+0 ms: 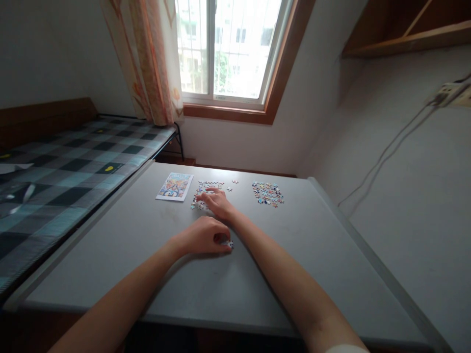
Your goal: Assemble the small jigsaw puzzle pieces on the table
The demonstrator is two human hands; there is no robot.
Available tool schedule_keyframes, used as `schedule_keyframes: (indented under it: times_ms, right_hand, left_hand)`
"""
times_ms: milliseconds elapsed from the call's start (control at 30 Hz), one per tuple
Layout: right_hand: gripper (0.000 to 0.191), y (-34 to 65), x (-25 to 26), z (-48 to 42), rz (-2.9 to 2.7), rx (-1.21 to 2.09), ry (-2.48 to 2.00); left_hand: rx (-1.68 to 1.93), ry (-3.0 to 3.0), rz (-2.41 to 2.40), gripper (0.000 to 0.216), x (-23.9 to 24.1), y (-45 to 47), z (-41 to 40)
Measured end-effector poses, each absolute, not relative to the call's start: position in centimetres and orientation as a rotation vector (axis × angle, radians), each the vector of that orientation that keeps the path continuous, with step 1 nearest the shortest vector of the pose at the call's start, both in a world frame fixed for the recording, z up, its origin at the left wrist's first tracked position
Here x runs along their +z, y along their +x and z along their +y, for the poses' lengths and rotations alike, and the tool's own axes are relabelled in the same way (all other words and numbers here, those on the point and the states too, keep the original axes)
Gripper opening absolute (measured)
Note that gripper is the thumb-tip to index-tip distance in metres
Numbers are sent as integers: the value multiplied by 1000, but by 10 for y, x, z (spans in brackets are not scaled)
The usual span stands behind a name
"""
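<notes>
My left hand (205, 235) is low over the table, its thumb and fingers curled in a pinch around jigsaw puzzle pieces (230, 244); how many it holds I cannot tell. Farther away, my right hand (218, 202) reaches across in front of it, fingers stretched out over a partly joined puzzle (211, 184). That puzzle's top edge and left side show, while the hand covers some of its middle. Nothing can be made out between the right fingers. Just right of the joined part lie a few loose pieces (229, 189).
A heap of loose puzzle pieces (268, 193) lies on the right of the grey table (294, 235). To the left is a printed picture sheet (174, 187). A bed with a checked cover (121, 147) adjoins the table's left side. A cable (390, 142) hangs along the right wall.
</notes>
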State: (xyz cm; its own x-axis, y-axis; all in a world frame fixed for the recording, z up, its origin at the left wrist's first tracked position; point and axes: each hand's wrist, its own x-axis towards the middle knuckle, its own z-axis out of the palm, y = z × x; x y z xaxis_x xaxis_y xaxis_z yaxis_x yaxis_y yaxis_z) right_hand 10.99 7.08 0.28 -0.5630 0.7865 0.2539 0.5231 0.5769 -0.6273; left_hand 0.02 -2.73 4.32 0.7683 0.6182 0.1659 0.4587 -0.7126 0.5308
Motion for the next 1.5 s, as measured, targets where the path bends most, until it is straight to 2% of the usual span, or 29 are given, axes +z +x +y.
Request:
schedule_keyframes:
  times_ms: [233,367,533,700,933,1233,1500]
  right_hand:
    - [66,155,5,69,-1806,567,-1141]
    - [30,177,-1,66,-1697,334,-1419]
    - [24,177,-8,62,-1756,289,-1424]
    - [22,172,-7,56,-1765,559,-1205]
    - [30,158,-3,45,-1643,1029,-930]
    - [31,156,-4,44,-1556,1212,-897]
    - [33,159,-4,47,-1483,1294,-900]
  left_hand:
    - [484,2474,919,23,34,0,-24]
    - [614,2413,1215,23,24,-2,-14]
    - [739,2375,1466,26,20,-8,-6]
    - [782,2342,1655,28,22,-11,-5]
    - [786,2257,1804,35,21,-15,-1]
    - [791,2313,1759,29,22,-14,-2]
    - [873,2290,1746,34,22,-15,-1]
